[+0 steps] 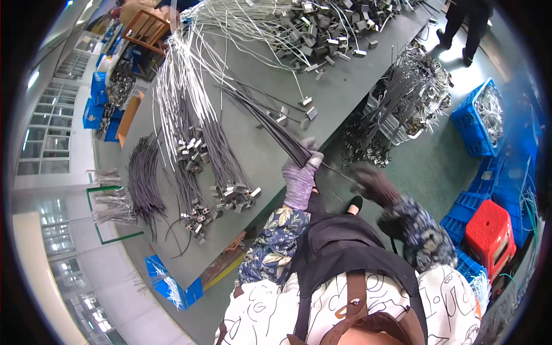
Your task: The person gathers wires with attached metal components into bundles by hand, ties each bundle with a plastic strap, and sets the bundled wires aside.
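Observation:
My left hand (302, 172), in a mottled purple glove, is closed around a bundle of dark grey cables (267, 123) at the table's edge. The bundle reaches back up and left over the grey table (241, 63). To the right, past the edge, is my right hand (374, 185) in a dark brown glove. It is smeared by motion, and its fingers do not show clearly. One thin strand runs from the left hand toward it; whether the right fingers grip it, I cannot tell. Left of the bundle lie grey and white cables (221, 141) with small metal-cased connectors (236, 195).
A heap of connectors (328, 31) covers the far table. A separate dark cable bundle (145, 178) lies at left. Beside the table, a white basket (397, 129) overflows with cables. Blue crates (477, 123) and a red stool (489, 236) stand at right. Another person (466, 26) stands far right.

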